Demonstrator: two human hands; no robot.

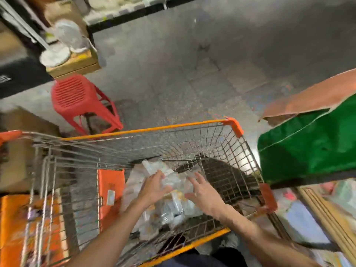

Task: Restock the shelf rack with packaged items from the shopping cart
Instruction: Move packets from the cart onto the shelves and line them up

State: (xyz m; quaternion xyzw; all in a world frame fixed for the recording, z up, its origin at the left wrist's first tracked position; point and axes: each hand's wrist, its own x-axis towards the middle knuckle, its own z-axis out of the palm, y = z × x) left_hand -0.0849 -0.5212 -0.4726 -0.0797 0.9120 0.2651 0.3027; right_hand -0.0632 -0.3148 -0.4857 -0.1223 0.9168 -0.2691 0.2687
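Observation:
A wire shopping cart [234, 128] with orange rim trim stands in front of me, seen from above. Several clear and white packaged items [173, 207] lie heaped in its basket. Both my arms reach down into it. My left hand [154, 186] lies on the top packets with its fingers spread over a clear pack; whether it grips is blurred. My right hand [203, 191] hovers just right of the heap with fingers spread and straight, holding nothing. A shelf rack [123, 10] with pale goods runs along the far top of the view.
A red plastic stool [77, 97] stands beyond the cart's left corner, with a white fan [65, 39] on a wooden box behind it. A green bag [312, 147] and cardboard sit to the right. An orange flap [110, 189] hangs inside the cart. Grey floor lies ahead.

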